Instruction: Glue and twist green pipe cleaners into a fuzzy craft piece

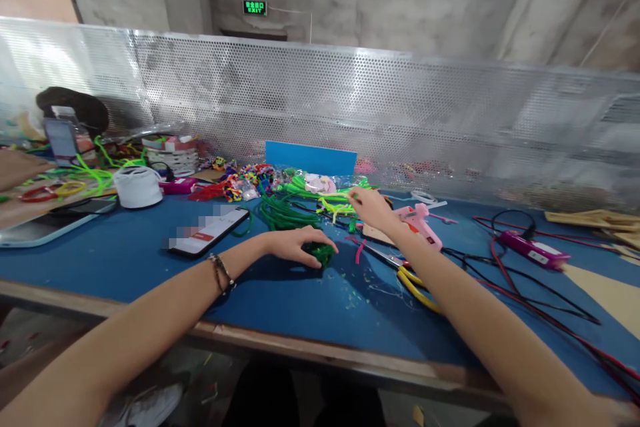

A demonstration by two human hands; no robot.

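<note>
My left hand (295, 244) rests on the blue tabletop, its thumb and fingers around a small dark green fuzzy clump (323, 253). Just behind it lies a bundle of dark green pipe cleaners (285, 213). My right hand (371, 207) reaches farther back, fingers curled down beside light green pipe cleaners (336, 205); whatever they pinch is too small to make out. Under the right forearm are scissors (417, 290) with yellow handles, and a pink glue gun (423, 223) lies beyond it. A short pink pipe cleaner (359, 253) sits between the hands.
A phone (207, 232) lies left of my left hand. Farther left are a white round container (137, 187), a tablet (57, 221) and another person's arm (20, 170). On the right, cables run around a purple power strip (534, 251). A perforated metal partition (320, 93) borders the back.
</note>
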